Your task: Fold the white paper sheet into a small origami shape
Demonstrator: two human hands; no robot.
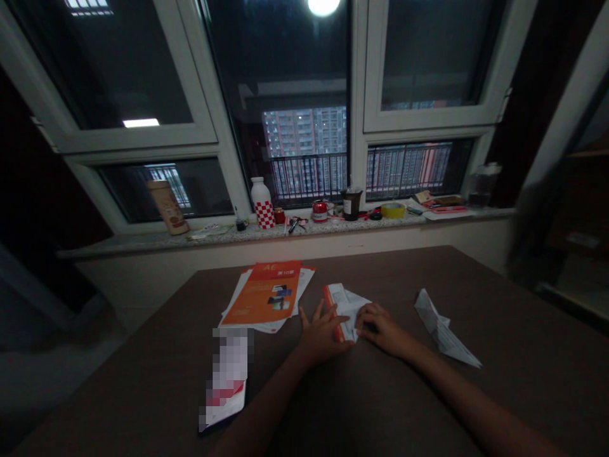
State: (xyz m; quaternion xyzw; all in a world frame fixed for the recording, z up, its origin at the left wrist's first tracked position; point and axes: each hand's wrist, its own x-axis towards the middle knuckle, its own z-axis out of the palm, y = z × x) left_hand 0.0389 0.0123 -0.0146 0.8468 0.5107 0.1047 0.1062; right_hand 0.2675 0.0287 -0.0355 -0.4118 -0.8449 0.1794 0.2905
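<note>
A folded sheet of paper [339, 297], white with printed lines and an orange-red strip along one edge, lies on the table between my hands. My left hand [321, 333] rests on its left side with the fingers spread, some of them over the strip. At the right edge, my right hand [380, 327] has its fingers curled and closed on the paper near a fold. Part of the sheet is hidden under my fingers. Farther right is a folded paper shape [440, 327], pointed at one end, with no hand touching it.
An orange booklet [261, 295] lies on white sheets left of my hands. Nearer me on the left is a phone-like slab [228, 381], its face pixelated. Behind the brown table [380, 412], a windowsill [228, 238] holds a checkered bottle [263, 206], yellow tape [392, 211] and other items.
</note>
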